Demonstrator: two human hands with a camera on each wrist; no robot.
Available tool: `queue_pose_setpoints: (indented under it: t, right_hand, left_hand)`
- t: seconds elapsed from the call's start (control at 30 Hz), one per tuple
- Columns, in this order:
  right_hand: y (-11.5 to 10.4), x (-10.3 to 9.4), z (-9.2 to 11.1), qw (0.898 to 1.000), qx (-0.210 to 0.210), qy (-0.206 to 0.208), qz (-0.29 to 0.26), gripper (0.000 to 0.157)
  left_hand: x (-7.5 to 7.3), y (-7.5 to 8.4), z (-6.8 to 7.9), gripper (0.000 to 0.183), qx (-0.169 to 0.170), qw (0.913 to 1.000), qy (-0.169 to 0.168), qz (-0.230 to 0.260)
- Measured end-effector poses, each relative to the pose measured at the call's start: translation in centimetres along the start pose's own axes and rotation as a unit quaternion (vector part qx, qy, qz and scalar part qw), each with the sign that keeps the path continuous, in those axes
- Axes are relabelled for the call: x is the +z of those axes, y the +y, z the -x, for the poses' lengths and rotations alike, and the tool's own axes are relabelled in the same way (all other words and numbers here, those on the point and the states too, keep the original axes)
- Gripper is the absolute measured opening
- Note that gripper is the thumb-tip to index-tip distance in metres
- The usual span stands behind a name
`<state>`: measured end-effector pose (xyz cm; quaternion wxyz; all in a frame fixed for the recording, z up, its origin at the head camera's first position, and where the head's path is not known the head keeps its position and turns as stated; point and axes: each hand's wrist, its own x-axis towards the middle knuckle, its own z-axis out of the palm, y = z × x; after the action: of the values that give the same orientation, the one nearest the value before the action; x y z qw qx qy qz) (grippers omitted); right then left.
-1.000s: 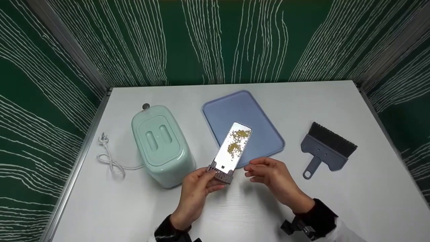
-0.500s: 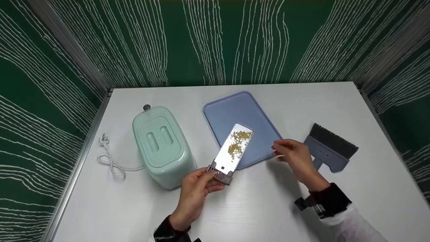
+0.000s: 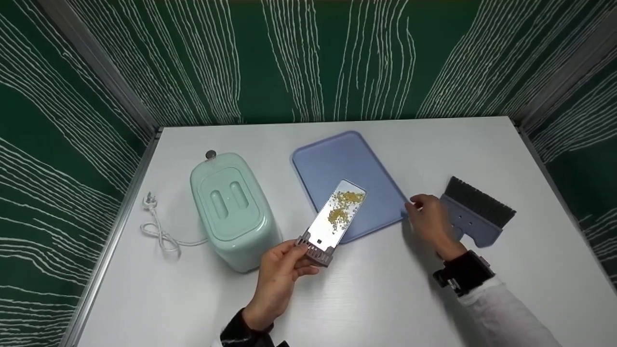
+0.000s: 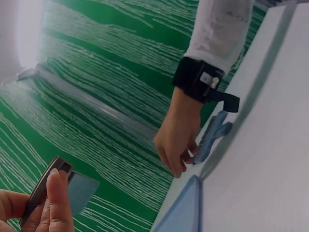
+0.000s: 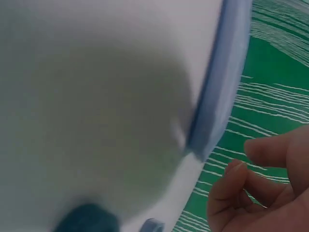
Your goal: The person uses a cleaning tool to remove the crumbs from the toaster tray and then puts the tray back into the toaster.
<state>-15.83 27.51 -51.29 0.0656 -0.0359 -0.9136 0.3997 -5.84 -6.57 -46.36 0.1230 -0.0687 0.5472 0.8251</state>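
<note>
My left hand (image 3: 277, 277) grips the slotted grey-brown end of a narrow metal crumb tray (image 3: 322, 226), thumb on top and fingers beneath. Yellow-brown crumbs (image 3: 340, 216) lie in patches on its shiny surface. The crumb tray is held tilted over the near edge of a flat blue tray (image 3: 347, 159) on the table. By that tray's right corner hovers my right hand (image 3: 430, 221), fingers loosely bent and nothing between them; in the right wrist view thumb and fingertips stand apart. Just beyond it lies a blue-grey brush (image 3: 470, 219) with dark bristles, its handle hidden behind the hand.
A mint-green toaster-like appliance (image 3: 231, 202) stands left of the blue tray. Its white cord with plug (image 3: 161, 231) lies coiled to the left. Green panels with white lines (image 3: 308, 58) enclose the white table (image 3: 193, 308) at the back and sides.
My right hand has moved right, away from the crumb tray to beside the brush, now covering its handle. The left hand and crumb tray have barely shifted.
</note>
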Motion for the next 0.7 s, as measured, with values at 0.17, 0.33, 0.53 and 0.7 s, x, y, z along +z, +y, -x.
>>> queue_pose_setpoints:
  t: [0.17,0.33,0.53,0.7]
  right_hand:
    - [1.2,0.5,-0.5,0.999,0.015,-0.015,0.026,0.027]
    - [1.7,0.6,-0.8,0.999,0.009,-0.021,0.029,0.025]
    - [1.6,0.7,-0.9,0.999,0.01,-0.024,0.038,0.021]
    - [1.5,0.5,-0.7,0.998,0.018,-0.037,0.045,0.019]
  left_hand:
    - [0.0,-0.1,0.0,0.03,-0.005,1.0,-0.002,-0.002]
    - [0.0,-0.1,0.0,0.029,-0.002,1.0,-0.003,-0.002]
    - [-0.1,-0.1,-0.1,0.027,-0.001,1.0,-0.001,0.0]
    - [-0.1,0.0,-0.1,0.029,-0.003,1.0,-0.002,-0.005]
